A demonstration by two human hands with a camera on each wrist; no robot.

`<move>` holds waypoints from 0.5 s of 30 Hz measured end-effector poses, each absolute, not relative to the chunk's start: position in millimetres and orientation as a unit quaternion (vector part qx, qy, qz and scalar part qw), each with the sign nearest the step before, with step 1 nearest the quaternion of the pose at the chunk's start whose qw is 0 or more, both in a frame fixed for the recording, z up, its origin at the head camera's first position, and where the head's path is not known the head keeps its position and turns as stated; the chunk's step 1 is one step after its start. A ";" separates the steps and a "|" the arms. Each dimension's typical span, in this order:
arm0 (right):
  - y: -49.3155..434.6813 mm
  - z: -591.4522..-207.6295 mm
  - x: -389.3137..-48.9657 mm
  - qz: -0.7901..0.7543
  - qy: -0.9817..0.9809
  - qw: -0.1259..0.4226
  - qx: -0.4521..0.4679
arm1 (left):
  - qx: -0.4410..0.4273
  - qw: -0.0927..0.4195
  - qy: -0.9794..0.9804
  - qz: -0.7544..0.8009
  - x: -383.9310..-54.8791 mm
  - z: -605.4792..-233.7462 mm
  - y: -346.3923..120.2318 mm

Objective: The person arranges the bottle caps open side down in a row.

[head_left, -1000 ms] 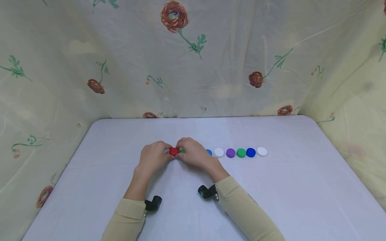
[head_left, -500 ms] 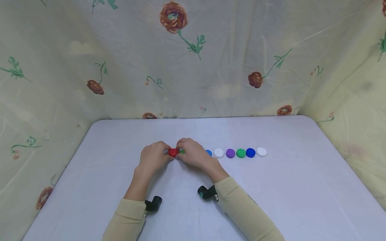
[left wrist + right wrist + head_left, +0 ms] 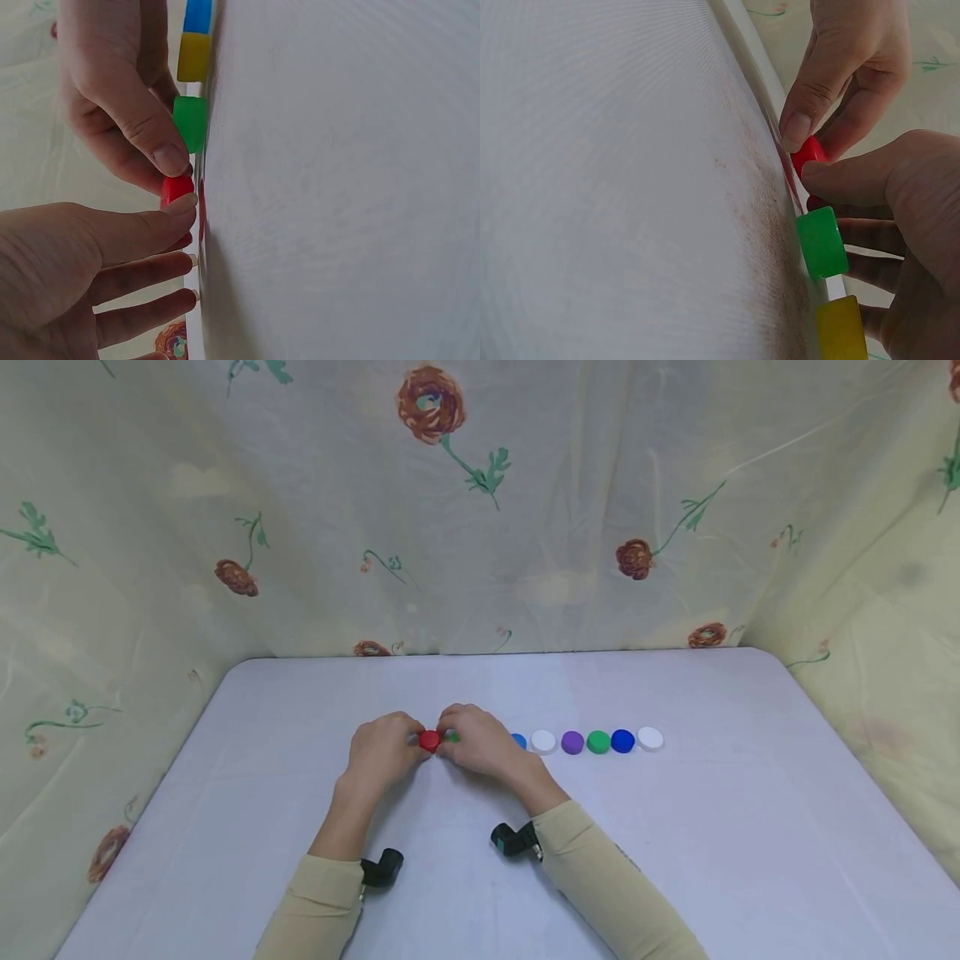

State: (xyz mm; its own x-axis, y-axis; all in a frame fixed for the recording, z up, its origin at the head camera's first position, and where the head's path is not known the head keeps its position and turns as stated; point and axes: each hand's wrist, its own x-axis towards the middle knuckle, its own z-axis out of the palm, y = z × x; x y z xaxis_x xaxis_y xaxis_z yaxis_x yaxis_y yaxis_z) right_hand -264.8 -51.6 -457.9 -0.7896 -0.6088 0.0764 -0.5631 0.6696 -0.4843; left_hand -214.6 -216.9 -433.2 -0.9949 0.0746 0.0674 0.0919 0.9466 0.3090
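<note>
A red round cap (image 3: 430,741) sits low over the white table, at the left end of a row of coloured caps. My left hand (image 3: 381,750) pinches it from the left with thumb and fingers. From the right, my right hand (image 3: 483,743) grips the same cap, its thumb close to the left one in the right wrist view. A green cap (image 3: 822,241) stands just right of the red one, partly covered by my right hand in the head view. Beyond it come a yellow cap (image 3: 841,330), hidden from the head view, and a light blue cap (image 3: 198,15).
Rightward the row continues with a white cap (image 3: 543,742), a purple cap (image 3: 572,742), another green cap (image 3: 598,742), a dark blue cap (image 3: 622,741) and a second white cap (image 3: 650,738). A flowered curtain (image 3: 555,527) hangs behind the table (image 3: 712,860).
</note>
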 end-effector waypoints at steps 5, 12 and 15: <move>-51.4 -457.0 -264.0 -0.252 0.912 0.045 -0.321 | -0.048 0.029 -0.986 -0.154 -213.9 -432.3 -216.5; -51.2 -457.1 -263.9 -0.251 0.913 0.041 -0.319 | -0.051 0.032 -0.986 -0.153 -214.0 -432.4 -216.3; -51.0 -457.0 -263.7 -0.253 0.914 0.046 -0.314 | -0.053 0.034 -0.986 -0.153 -213.7 -432.6 -216.3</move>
State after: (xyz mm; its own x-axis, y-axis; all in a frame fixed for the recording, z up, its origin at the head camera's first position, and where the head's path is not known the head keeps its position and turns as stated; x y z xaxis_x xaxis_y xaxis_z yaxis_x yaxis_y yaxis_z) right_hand -263.7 -51.0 -457.0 -0.7987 -0.5971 0.0741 -0.5504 0.6754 -0.4907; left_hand -213.7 -216.3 -432.6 -0.9920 0.0941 0.0836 0.1150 0.9476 0.2979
